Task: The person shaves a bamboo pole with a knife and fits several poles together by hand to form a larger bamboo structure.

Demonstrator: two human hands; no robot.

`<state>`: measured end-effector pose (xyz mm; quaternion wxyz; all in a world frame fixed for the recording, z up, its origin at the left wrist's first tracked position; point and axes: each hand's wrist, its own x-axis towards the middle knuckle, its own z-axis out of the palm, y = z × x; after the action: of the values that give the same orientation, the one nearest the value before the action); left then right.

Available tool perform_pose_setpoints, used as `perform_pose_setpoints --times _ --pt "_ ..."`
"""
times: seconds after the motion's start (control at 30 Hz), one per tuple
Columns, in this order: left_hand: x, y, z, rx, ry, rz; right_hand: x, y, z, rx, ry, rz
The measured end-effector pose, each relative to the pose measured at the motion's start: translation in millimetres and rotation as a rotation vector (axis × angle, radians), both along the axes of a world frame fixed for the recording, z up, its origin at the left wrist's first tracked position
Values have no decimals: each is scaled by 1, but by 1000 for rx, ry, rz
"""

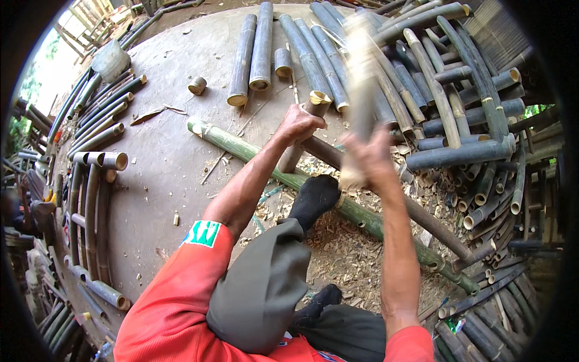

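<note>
My left hand (297, 122) grips a short upright bamboo piece (303, 133) near its cut top, holding it against a long green bamboo pole (253, 158) that lies across the ground. My right hand (370, 155) is raised and closed around the handle of a pale, motion-blurred wooden club or blade (360, 78) held above the work. My foot in a black sock (315, 198) presses on the green pole. A darker brown pole (434, 226) crosses beside it.
Stacks of cut bamboo tubes (449, 84) fill the right and far side, with more tubes (96, 108) along the left. Wood shavings (353, 247) cover the ground near my legs. A short bamboo stub (196, 85) and a grey stone (110, 59) lie on the concrete.
</note>
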<state>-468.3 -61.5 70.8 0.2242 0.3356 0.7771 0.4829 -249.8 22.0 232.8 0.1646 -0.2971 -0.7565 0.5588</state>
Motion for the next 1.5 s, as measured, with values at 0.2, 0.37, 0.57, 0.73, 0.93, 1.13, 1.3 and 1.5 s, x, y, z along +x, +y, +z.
perform_pose_setpoints --times 0.2,0.37,0.57,0.73,0.93,1.13,1.3,1.5 --pt "26 8 23 137 -263 80 6 36 6 -185 -113 111" --pt "29 6 26 91 -264 5 9 67 46 -165 133 31" --pt "14 2 -8 45 569 -230 -18 42 -57 472 -201 95" --pt "23 -9 16 71 -225 -59 -10 33 19 -158 -128 150" --pt "28 -1 26 18 -307 103 -7 60 46 -15 70 19" --pt "18 -15 -12 75 762 -294 -23 30 -16 5 -326 253" --pt "10 -29 -20 232 558 -294 -18 31 4 -311 -179 197" --pt "18 -29 -5 56 -84 -88 -28 55 25 -17 -7 111"
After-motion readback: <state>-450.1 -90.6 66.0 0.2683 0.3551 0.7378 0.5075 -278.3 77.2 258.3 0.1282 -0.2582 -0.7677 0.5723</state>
